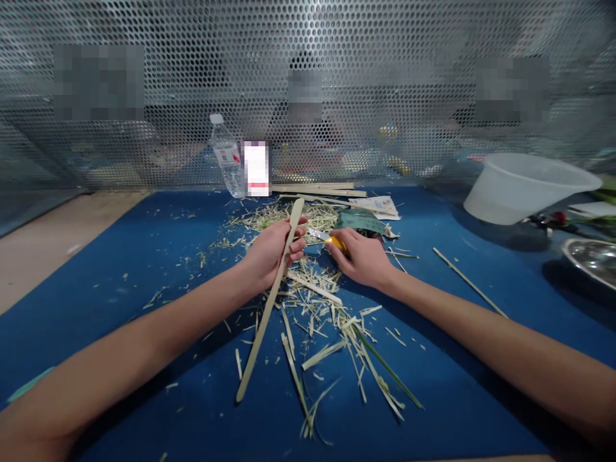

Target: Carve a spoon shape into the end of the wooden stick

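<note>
A long, pale bamboo strip (264, 324) lies slantwise across the palm of my left hand (272, 249), its wider end up and away from me. The fingers of that hand curl round it. My right hand (360, 255) is closed on a yellow-handled utility knife (337, 244), whose metal blade points left toward the strip. A small gap separates the blade from my left fingers. Beneath both hands, bamboo shavings (315, 301) are scattered in a heap on the blue mat (183, 391).
A clear water bottle (226, 157) and a phone (256, 168) stand against the perforated metal panel (366, 96). Several bamboo strips (317, 188) lie behind the hands, near a white packet (378, 205). At right are a translucent tub (505, 192) and a metal bowl (568, 249).
</note>
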A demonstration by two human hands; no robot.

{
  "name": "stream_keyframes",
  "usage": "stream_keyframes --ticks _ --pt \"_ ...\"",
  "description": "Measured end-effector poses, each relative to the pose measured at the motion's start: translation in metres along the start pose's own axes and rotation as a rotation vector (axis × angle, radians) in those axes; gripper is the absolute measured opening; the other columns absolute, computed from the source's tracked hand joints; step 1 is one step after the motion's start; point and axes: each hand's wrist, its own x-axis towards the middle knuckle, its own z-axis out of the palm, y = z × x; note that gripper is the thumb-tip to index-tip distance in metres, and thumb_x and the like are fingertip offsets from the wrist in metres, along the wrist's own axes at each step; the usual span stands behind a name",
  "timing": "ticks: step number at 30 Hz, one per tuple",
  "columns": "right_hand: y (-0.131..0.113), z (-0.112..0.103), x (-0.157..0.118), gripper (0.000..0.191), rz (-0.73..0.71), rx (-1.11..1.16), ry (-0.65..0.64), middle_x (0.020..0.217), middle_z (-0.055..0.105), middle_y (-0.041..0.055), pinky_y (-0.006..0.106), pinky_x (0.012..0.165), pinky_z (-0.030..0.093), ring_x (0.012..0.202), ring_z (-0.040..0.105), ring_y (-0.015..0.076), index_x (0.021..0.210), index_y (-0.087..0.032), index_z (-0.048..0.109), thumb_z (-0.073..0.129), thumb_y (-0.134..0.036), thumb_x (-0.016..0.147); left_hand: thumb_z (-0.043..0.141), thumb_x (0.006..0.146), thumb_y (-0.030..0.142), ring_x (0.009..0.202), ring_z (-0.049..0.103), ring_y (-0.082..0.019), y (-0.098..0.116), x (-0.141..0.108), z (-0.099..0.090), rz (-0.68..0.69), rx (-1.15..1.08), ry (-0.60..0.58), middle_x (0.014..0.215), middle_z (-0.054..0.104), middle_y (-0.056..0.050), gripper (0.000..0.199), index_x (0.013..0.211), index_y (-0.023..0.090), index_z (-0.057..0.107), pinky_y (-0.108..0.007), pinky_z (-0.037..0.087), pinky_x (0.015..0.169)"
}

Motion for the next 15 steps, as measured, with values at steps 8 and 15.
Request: stream_keyframes --ticks 8,15 --pt "0.0 0.0 0.0 0.042 0.001 0.011 -0.003 0.116 0.07 0.0092 0.031 0.058 0.038 0.081 0.067 0.0197 0.118 -0.021 0.057 0.032 -0.05 0.101 0.052 0.094 0.027 0.045 0.044 -0.003 -0.003 -0.007 0.006 0.08 0.057 -0.035 0.075 0.051 0.002 0.018 0.102 0.013 0.06 -0.019 0.033 0.037" --pt "0.0 -0.001 0.0 0.041 -0.011 0.017 -0.007 0.115 0.07 0.0083 0.031 0.059 0.039 0.084 0.068 0.0209 0.117 -0.022 0.057 0.033 -0.05 0.101 0.055 0.094 0.024 0.07 0.062 -0.012 0.005 -0.018 0.012 0.154 0.257 -0.149 0.085 0.065 -0.006 0.023 0.104 0.012 0.072 -0.022 0.049 0.053"
